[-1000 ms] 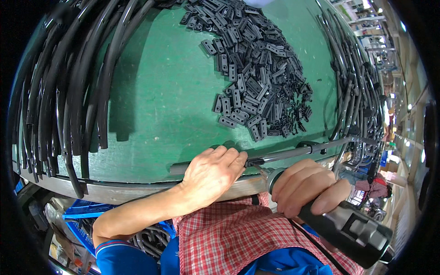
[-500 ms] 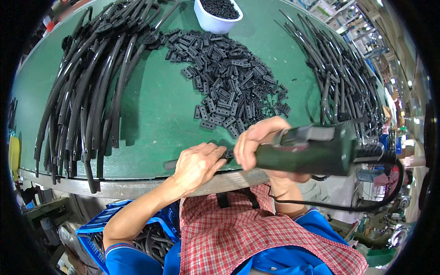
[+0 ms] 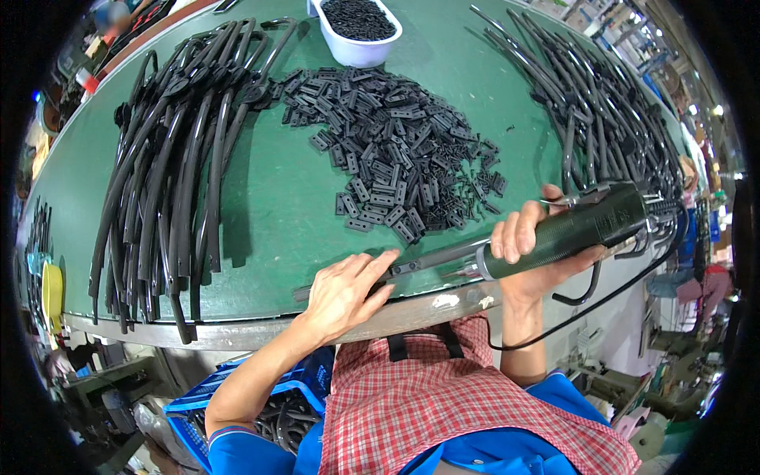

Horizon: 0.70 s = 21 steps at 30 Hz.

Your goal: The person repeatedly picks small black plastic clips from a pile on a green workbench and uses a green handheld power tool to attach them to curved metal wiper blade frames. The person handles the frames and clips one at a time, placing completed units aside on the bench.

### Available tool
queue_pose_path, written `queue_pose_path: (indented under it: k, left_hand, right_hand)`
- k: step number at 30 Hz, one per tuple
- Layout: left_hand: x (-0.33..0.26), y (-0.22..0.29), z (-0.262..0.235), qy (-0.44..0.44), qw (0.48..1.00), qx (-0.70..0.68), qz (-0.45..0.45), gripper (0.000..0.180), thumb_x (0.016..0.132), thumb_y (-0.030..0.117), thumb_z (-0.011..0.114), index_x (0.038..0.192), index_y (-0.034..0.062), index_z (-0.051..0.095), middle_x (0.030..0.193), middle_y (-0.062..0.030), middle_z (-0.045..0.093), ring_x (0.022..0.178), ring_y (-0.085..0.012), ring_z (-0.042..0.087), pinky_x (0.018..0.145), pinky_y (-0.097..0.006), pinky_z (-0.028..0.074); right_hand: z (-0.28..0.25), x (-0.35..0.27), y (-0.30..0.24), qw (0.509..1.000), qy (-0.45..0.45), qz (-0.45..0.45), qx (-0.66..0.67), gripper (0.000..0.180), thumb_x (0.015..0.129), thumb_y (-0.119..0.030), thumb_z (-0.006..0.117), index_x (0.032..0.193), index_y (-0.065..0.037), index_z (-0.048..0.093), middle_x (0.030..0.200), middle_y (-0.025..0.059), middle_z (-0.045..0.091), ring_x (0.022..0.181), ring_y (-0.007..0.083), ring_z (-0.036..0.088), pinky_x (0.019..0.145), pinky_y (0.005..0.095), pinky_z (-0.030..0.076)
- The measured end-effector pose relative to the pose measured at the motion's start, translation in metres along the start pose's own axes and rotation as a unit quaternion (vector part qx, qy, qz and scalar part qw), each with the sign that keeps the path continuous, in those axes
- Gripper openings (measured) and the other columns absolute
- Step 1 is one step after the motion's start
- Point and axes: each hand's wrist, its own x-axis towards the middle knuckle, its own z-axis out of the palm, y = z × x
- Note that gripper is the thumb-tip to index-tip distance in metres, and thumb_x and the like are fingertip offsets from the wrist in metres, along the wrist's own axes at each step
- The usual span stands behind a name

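Note:
My left hand presses a black metal tube against the table near its front edge, fingers wrapped over it. A small black two-hole plate lies along the tube, just right of my left fingertips. My right hand grips a dark green electric screwdriver, tilted with its bit pointing left and down. The bit end is beside the tube, to the right of the plate; whether it touches anything I cannot tell. My right palm is partly hidden behind the tool body.
A pile of black plates and loose screws lies ahead. Behind it stands a white tub of small dark pieces. Bent black tubes are heaped left, more tubes right. A cable loops from the screwdriver. A blue crate sits below.
The screwdriver has drawn back to the right, away from my left hand, baring the plate, the tube and its bit. My left hand keeps its hold. The whole view has shifted slightly.

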Motion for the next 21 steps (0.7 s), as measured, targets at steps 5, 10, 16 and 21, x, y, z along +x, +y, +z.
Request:
queue_pose_path:
  k: [5,10,16,21]
  left_hand:
    - [0.001,-0.004,0.000,-0.045,0.996,0.037,0.066,0.050,0.079,0.016,0.066,0.128,0.0173,0.055,0.091,-0.0108,0.059,0.081,-0.0276,0.060,0.071,-0.038,0.052]
    - [0.002,-0.007,0.007,-0.020,0.992,0.077,0.097,0.055,0.075,0.014,0.069,0.128,0.0233,0.056,0.091,-0.0092,0.059,0.075,-0.0270,0.061,0.064,-0.037,0.053]
    - [0.020,0.012,-0.031,-0.107,0.993,0.050,0.005,0.049,0.089,0.013,0.056,0.136,0.0222,0.048,0.094,-0.0115,0.061,0.079,-0.0313,0.063,0.065,-0.040,0.053]
    - [0.009,-0.042,-0.104,0.236,0.964,0.108,-0.062,0.042,0.090,0.008,0.055,0.132,0.0089,0.052,0.123,-0.0209,0.058,0.093,-0.0273,0.065,0.081,-0.036,0.051]
  right_hand:
    - [-0.005,-0.023,-0.005,0.993,0.110,-0.006,-0.047,0.094,0.071,-0.082,0.050,0.125,-0.004,0.042,0.061,0.0040,0.048,0.051,0.0180,0.050,0.051,0.0342,0.044]
    - [-0.005,-0.036,-0.004,0.991,0.130,0.015,-0.025,0.092,0.071,-0.082,0.049,0.123,-0.006,0.042,0.063,0.0040,0.046,0.051,0.0186,0.047,0.050,0.0349,0.041]
    - [-0.012,-0.058,-0.012,0.983,0.179,0.028,-0.032,0.090,0.072,-0.081,0.049,0.122,-0.006,0.044,0.061,0.0020,0.043,0.047,0.0156,0.045,0.045,0.0323,0.040]
    - [-0.033,-0.079,-0.035,0.969,0.240,0.004,-0.062,0.084,0.077,-0.079,0.046,0.118,-0.006,0.045,0.058,0.0015,0.044,0.044,0.0143,0.044,0.043,0.0295,0.039]
